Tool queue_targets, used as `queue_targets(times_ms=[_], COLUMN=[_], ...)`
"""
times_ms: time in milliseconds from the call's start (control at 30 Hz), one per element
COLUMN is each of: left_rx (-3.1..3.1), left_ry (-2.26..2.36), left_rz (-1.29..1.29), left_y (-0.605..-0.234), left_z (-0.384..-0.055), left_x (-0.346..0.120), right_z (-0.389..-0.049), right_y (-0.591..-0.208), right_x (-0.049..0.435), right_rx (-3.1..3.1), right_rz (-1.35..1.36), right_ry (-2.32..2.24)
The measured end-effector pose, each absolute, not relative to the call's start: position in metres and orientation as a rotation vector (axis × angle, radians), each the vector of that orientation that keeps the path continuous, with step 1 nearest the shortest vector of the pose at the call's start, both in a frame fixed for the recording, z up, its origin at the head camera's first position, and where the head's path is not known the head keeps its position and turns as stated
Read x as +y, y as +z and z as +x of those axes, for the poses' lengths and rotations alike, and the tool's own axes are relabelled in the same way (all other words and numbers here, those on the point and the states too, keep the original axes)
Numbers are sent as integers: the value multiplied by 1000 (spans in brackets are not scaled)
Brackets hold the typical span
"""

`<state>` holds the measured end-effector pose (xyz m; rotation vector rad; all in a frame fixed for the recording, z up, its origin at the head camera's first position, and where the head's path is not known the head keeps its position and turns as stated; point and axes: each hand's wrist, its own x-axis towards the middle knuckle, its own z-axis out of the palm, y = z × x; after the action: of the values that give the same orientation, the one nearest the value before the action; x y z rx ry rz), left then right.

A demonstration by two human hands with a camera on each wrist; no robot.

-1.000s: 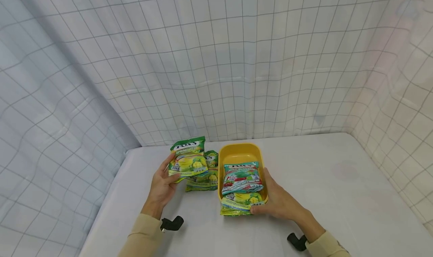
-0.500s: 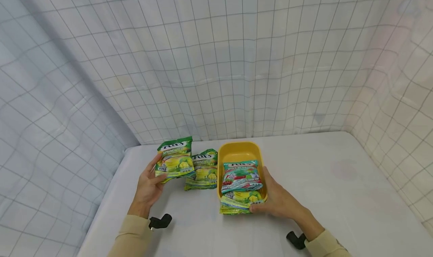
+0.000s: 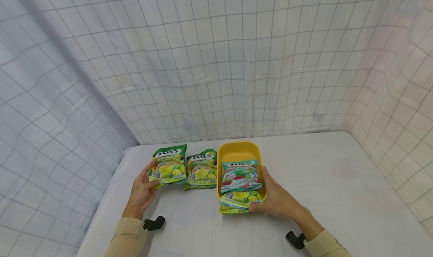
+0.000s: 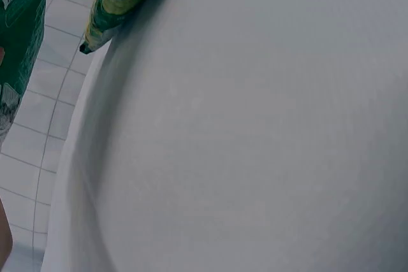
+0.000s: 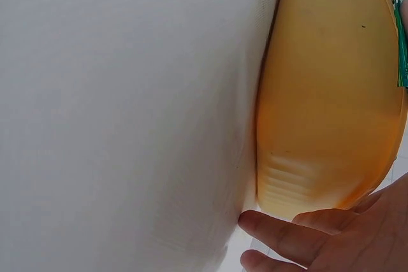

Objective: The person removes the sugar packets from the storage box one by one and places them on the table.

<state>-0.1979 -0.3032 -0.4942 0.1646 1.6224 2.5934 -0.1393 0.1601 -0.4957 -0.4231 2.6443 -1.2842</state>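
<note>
Packet, green and yellow, lettered Spring Tea (image 3: 168, 170): in your left hand (image 3: 141, 192), at the far left of the white table (image 3: 318, 167). Your left thumb lies over its near left corner and your fingers hold its left edge; whether its underside touches the table, you cannot tell.

Packet, second Spring Tea (image 3: 201, 170): just right of the held one, on the table between it and the tub.

Tub, yellow (image 3: 240, 148): right of both packets, far end bare inside. Your right hand (image 3: 277, 197) spans its near right corner, thumb and fingers spread wide; the right wrist view shows your fingers extended beside the outer wall.

Packet, teal, lettered Mint Blossom (image 3: 241, 176): in the tub, tilted against the near contents.

Packet, yellow-green (image 3: 239, 202): at the tub's near end, lapping over the rim, your right thumb on its near right corner.

Handling, by judgement: packets light, soft, loose-filled, the film slick and prone to sag under a one-sided hold; contents probably hard and sturdy. Best purchase for you is the crimped end seam or a broad side pinch. Tub likely light and fairly stiff; take it by the rim or opposite walls.
</note>
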Motion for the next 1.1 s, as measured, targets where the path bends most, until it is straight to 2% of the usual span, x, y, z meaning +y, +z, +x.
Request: queue_targets(times_ms=[300, 633, 1100], left_rx=[1634, 1773, 1881], left_ry=[2570, 2488, 2380], left_rz=[189, -22, -186], left_y=[-504, -510, -513], left_z=[-198, -202, -213], left_x=[-318, -324, -315], right_z=[-139, -139, -139], right_y=[-495, -497, -497], right_x=[160, 160, 161], right_rx=[2656, 2658, 2666], right_rz=[-430, -427, -428], right_ry=[-1271, -1270, -1250])
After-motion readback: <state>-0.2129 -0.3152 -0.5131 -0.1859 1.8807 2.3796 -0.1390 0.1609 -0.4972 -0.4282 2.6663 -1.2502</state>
